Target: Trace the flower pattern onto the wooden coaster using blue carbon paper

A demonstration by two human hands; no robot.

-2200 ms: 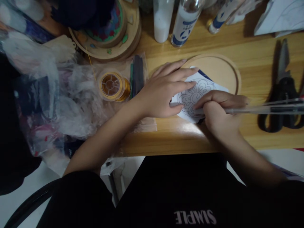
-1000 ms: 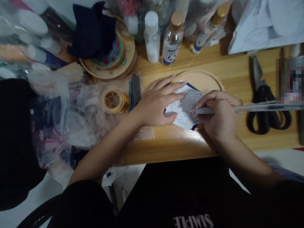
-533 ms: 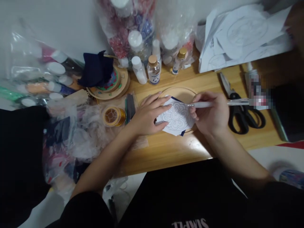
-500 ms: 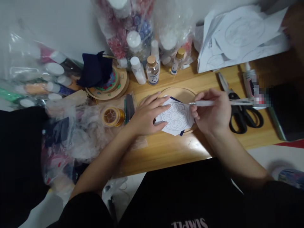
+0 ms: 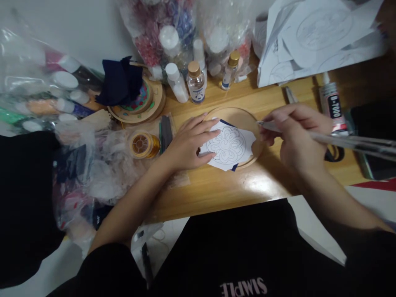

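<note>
My left hand (image 5: 188, 144) lies with spread fingers on the left edge of a white paper cutout (image 5: 229, 146) that bears a line-drawn flower. Dark blue fabric (image 5: 234, 168) peeks out from under the paper, and both rest on a round wooden disc or hoop (image 5: 244, 113). To the right of the disc, my right hand (image 5: 305, 136) is closed around a pen (image 5: 355, 142) with a clear barrel. Its tip points left, over the disc's right side and apart from the paper. Black-handled scissors (image 5: 337, 154) are mostly hidden behind this hand.
A glue tube (image 5: 332, 105) and a dark phone-like slab (image 5: 375, 144) lie at the right. Small bottles (image 5: 196, 84) and bags of beads stand behind. Drawn paper sheets (image 5: 321, 35) fill the back right. A golden thread spool (image 5: 144, 145) and plastic bags (image 5: 108, 169) sit left.
My right hand has moved right with the pen, drawing the tip away from the paper and covering more of the scissors. My left hand stays on the paper.
</note>
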